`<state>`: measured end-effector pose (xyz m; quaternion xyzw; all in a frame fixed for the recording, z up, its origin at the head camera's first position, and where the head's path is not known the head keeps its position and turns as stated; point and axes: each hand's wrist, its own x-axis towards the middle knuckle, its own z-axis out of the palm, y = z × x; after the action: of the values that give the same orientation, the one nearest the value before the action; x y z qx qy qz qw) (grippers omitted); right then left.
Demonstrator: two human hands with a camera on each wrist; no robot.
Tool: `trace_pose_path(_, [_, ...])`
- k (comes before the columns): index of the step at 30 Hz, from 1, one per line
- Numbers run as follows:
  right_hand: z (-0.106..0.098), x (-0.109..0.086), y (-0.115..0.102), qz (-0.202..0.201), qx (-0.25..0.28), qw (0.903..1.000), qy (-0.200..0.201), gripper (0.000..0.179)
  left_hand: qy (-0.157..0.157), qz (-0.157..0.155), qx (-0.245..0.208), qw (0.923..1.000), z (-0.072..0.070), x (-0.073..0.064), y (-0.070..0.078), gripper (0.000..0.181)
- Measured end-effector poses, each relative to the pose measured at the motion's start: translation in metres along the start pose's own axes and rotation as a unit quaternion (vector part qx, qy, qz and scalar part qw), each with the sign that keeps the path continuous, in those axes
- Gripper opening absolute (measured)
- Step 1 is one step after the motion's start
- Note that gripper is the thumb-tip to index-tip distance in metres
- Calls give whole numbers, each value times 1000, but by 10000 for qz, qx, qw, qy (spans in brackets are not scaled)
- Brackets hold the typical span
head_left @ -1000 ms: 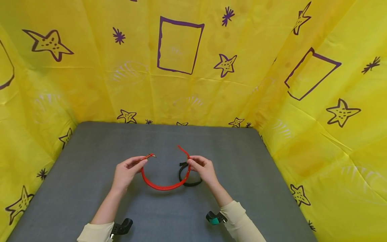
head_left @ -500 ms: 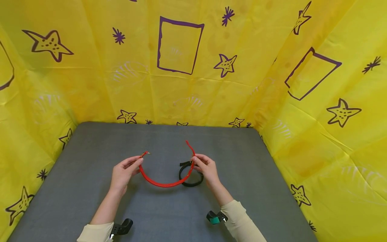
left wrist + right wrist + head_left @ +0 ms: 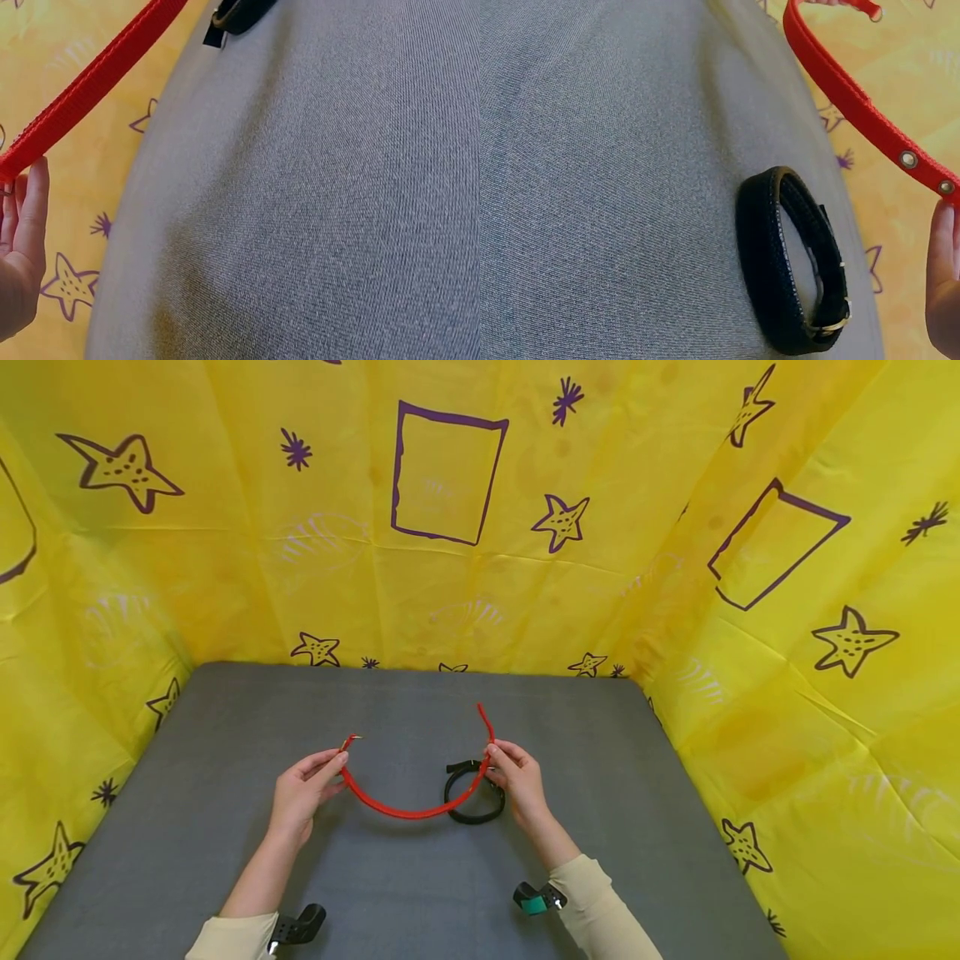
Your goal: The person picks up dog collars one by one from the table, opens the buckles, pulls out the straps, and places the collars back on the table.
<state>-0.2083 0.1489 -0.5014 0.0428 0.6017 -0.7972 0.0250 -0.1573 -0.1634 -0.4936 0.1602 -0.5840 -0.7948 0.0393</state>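
Above the middle of the grey table (image 3: 637, 827), I have the red strap (image 3: 414, 815) slung between both hands, sagging in a wide curve toward the person. The left hand (image 3: 298, 797) pinches it between thumb and fingers near the end with the metal fitting (image 3: 347, 742); the right hand (image 3: 522, 787) pinches it near the other end, whose red tail points at the far edge (image 3: 420, 670), its tip short of it. Eyelets (image 3: 908, 159) line the strap beside the right fingertips (image 3: 942, 236). I get good room outward: both hands stand well apart from the side edges and the yellow backdrop (image 3: 480, 585). My tightest spot is the black loop (image 3: 757, 240), its buckle (image 3: 832, 327) toward the right hand; the strap crosses it in my head view, but the right wrist view shows them apart.
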Motion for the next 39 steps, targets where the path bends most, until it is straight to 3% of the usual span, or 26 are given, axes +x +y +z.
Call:
trace_pose_path(4, [-1,2,0,1,151,9998,107,30,-26,-110,-103,9999,-2,1,0,5])
trace_pose_path(10, [-2,6,2,13,452,9986,281,10,-74,-254,-352,9990,-4,3,-1,4])
trace_pose_path(18, [-6,14,3,103,610,9966,539,17,-135,-351,-471,9982,-6,8,-1,7])
trace_pose_path(26, [-9,19,5,47,790,9947,652,14,124,-542,-510,9972,-6,16,-1,6])
trace_pose_path(39, [-11,25,5,176,1060,9905,859,14,213,-797,-856,9929,-8,22,1,8])
